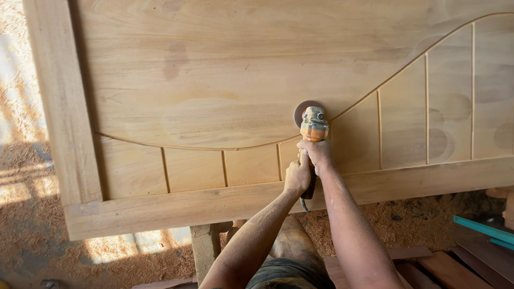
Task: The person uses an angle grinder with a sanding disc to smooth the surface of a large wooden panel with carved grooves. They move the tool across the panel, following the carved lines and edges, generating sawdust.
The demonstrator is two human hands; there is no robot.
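Head view, looking down on a large wooden door panel [225, 80] laid flat. My right hand [317, 154] is closed around the neck of an orange angle grinder [314, 128], just behind its head. My left hand [297, 176] is closed around the dark rear handle of the same tool, directly behind the right hand and touching it. Both forearms are dusted with fine sawdust.

The grinder lies along the line of my arms, pointing away from me. Its round sanding disc [306, 109] rests on the broad plain field of the panel, just above the curved groove [214, 148] that sweeps across the door from the left side up to the far right corner. Below that groove, toward the panel's near edge, straight vertical grooves [224, 167] divide the surface into narrow slats; my hands sit over this slatted zone, roughly midway along the near edge. A short length of cord [304, 205] hangs from the grinder's rear, below my left hand.

The near rail of the frame [176, 208] runs beneath my wrists, and the left stile [61, 107] bounds the panel at the left edge. The floor [32, 235] around the door is covered in sawdust and shavings. Reddish planks [428, 267] lie at the lower right, with a teal bar [482, 229] beside them.
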